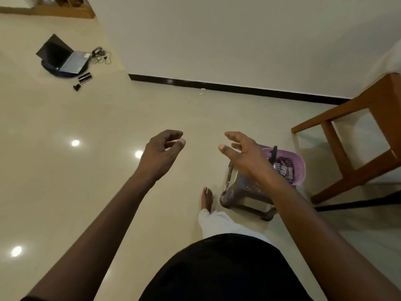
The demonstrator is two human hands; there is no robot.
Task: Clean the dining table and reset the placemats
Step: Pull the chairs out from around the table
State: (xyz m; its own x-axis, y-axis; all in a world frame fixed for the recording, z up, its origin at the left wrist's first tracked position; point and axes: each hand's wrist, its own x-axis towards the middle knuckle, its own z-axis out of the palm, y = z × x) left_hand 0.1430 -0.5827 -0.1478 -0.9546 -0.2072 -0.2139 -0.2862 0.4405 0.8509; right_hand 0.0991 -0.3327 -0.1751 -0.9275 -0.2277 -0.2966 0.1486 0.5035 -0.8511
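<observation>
Both hands empty, raised over open floor.
Your left hand (pixel 161 152) and right hand (pixel 243 153) hold nothing, fingers loosely curled; the pink basket (pixel 297 168) and wooden chair (pixel 351 135) border your right.

I'm looking into a home's living room: glossy cream floor tiles (pixel 86 192), an open laptop (pixel 65 58) lying on them, a wooden chair (pixel 355 135) beside the white wall (pixel 238 40).
</observation>
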